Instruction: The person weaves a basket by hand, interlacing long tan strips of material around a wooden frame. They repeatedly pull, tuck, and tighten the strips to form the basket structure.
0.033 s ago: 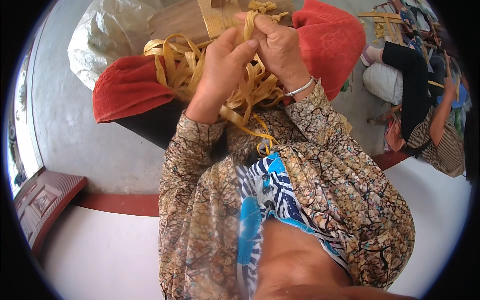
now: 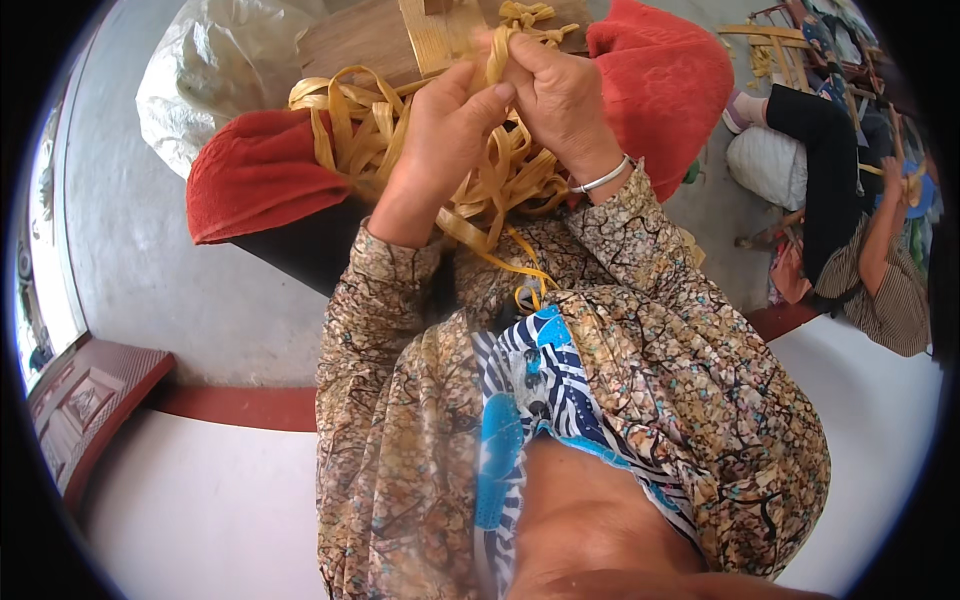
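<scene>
Both hands are raised together above my lap. My right hand [image 2: 560, 95], with a silver bangle at the wrist, is closed around a twisted yellow-tan flat strip [image 2: 497, 55]. Close against it, my left hand [image 2: 450, 120] is closed too, its thumb and forefinger meeting at the strip's lower part. Some fingertips are blurred or hidden behind the hands. A loose heap of the same flat strips [image 2: 365, 125] lies over my lap, under and beside the hands. Just beyond the fingers, knotted strip ends [image 2: 530, 15] rest near a wooden board [image 2: 345, 45].
Red cloths [image 2: 260, 180] cover my knees on both sides. A whitish plastic sack [image 2: 205, 75] stands at the far left. To the right, another person [image 2: 880, 250] sits beside a white sack [image 2: 768, 165] and a wooden frame [image 2: 780, 40]. A carved wooden piece [image 2: 95, 410] is at left.
My hands stay nearly in place on the strip, with only a slight shift of the fingers. At the right, the other person's raised hand has moved a little.
</scene>
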Demonstrator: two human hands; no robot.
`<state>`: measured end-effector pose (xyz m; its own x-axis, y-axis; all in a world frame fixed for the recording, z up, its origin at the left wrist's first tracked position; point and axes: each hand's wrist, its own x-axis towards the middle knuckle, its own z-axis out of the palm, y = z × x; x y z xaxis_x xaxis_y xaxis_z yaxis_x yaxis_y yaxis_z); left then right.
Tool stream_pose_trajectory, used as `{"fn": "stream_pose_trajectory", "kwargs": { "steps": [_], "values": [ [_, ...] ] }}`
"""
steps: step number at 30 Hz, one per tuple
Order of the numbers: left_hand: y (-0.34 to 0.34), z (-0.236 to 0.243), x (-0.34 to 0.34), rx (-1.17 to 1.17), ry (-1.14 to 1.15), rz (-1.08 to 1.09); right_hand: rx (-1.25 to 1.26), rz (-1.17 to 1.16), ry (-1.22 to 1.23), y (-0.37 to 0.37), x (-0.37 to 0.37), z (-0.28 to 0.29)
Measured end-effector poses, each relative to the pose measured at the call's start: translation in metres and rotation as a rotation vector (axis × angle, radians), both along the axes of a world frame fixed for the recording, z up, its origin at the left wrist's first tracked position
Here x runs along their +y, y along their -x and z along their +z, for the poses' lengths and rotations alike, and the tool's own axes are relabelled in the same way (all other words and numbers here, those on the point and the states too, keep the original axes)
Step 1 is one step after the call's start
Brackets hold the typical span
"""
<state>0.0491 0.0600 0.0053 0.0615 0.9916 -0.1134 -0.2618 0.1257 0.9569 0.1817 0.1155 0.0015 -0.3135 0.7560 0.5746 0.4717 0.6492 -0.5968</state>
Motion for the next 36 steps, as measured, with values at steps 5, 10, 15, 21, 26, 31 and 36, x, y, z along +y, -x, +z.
{"fn": "stream_pose_trajectory", "kwargs": {
  "steps": [5, 10, 15, 21, 26, 31, 36],
  "values": [
    [0.006, -0.014, -0.015, 1.028, -0.412, 0.16, -0.246, 0.099, 0.134, -0.018, -0.002, -0.013],
    [0.0, -0.027, -0.02, 1.099, -0.744, 0.349, 0.252, 0.291, 0.957, -0.02, -0.019, -0.017],
    [-0.012, -0.024, -0.013, 0.752, -0.677, 0.321, 0.927, 0.479, 1.525, -0.026, -0.01, -0.023],
    [-0.006, 0.003, -0.006, 0.897, -0.485, 0.218, 0.653, 0.358, 0.965, -0.011, -0.014, -0.021],
    [0.005, -0.01, 0.002, 0.758, -0.146, 0.231, 0.227, 0.213, 0.189, -0.007, -0.017, -0.01],
    [0.027, -0.005, -0.027, -0.047, 0.142, 0.062, 0.552, 0.229, 0.444, -0.008, -0.012, -0.013],
    [0.043, -0.028, -0.049, 0.759, -0.283, 0.266, 0.43, 0.319, 0.626, -0.017, -0.001, -0.011]
  ]
}}
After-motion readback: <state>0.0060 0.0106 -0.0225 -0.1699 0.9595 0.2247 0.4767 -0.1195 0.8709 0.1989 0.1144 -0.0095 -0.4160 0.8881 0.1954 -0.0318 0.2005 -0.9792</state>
